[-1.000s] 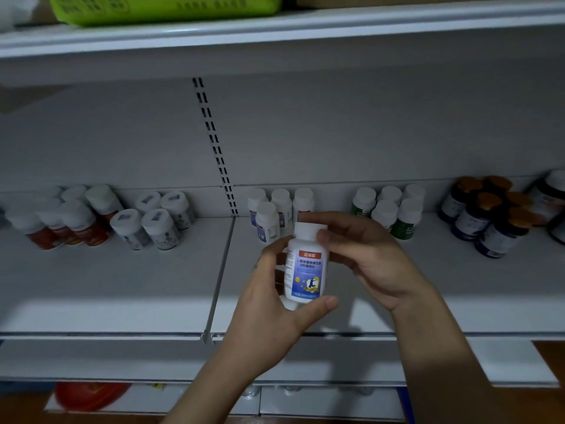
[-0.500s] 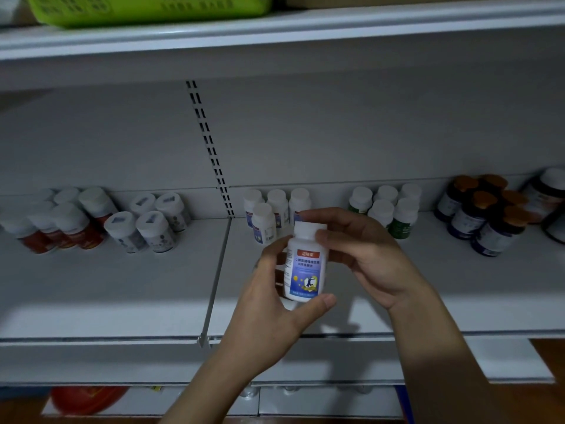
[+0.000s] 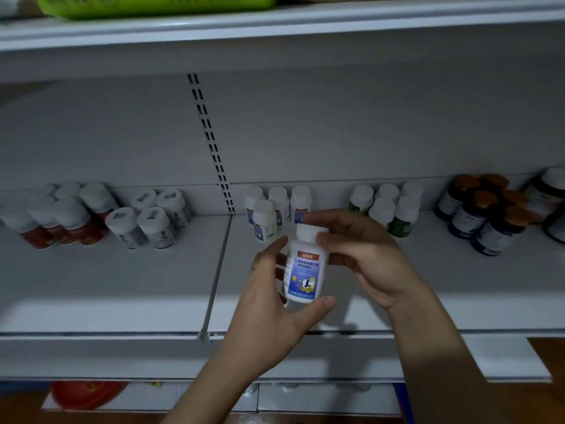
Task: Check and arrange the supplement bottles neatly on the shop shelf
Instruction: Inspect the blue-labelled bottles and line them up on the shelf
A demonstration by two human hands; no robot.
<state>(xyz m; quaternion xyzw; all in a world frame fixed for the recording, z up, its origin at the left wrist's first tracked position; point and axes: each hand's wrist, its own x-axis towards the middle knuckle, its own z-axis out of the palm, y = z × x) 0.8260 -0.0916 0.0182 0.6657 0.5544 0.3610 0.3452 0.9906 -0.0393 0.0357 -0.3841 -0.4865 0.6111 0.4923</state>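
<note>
A white supplement bottle (image 3: 304,267) with a blue label and white cap is held upright in front of the middle shelf (image 3: 122,286). My left hand (image 3: 272,310) grips its body from below, thumb under the base. My right hand (image 3: 363,255) pinches its cap from the right. Behind it, at the back of the shelf, stand matching blue-label bottles (image 3: 264,220). Green-label bottles (image 3: 397,214) stand to their right.
Red-label bottles (image 3: 61,221) and grey-label bottles (image 3: 153,223) lean at the back left. Dark bottles with orange caps (image 3: 486,215) crowd the back right. A slotted upright (image 3: 211,142) and a shelf divider (image 3: 217,276) split the shelf. A green basket (image 3: 153,4) sits on the shelf above.
Both hands hold the bottle as before. The view has drifted slightly; the bottle sits in nearly the same place.
</note>
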